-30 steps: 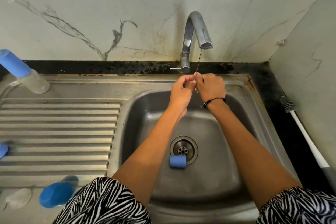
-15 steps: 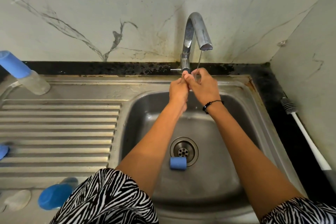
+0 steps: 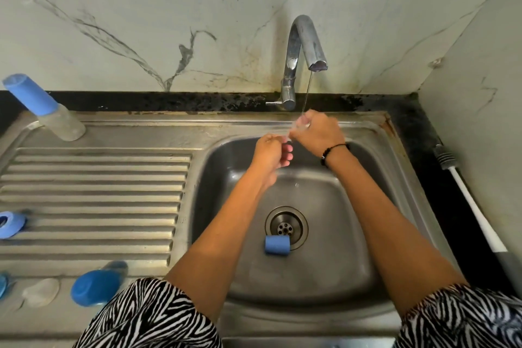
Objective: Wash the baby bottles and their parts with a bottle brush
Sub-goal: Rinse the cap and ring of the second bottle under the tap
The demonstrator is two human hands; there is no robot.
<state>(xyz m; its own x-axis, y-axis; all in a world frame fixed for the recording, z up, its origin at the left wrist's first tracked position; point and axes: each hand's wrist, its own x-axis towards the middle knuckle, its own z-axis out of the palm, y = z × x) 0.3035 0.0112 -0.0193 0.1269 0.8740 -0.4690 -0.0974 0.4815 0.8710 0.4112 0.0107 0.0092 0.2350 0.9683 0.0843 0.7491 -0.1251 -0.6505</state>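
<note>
Under the thin stream from the tap (image 3: 306, 45), my right hand (image 3: 317, 135) is closed around a small clear bottle part (image 3: 302, 121), mostly hidden by the fingers. My left hand (image 3: 269, 152) sits just below and to the left, its thumb and forefinger pinching the part's lower end. A blue cap (image 3: 277, 245) lies on its side by the drain (image 3: 285, 227). The bottle brush (image 3: 467, 200), white-handled, lies on the black counter to the right, untouched.
A bottle with a blue cap (image 3: 45, 110) stands at the drainboard's back left. A blue ring (image 3: 10, 224), a clear teat (image 3: 41, 292) and a blue cap (image 3: 96, 287) lie near the front left. The steel sink rim (image 3: 197, 167) divides basin from drainboard (image 3: 93, 195).
My hands were pressed together under the tap; now the left hand has dropped lower and to the left, while the right hand stays in the stream.
</note>
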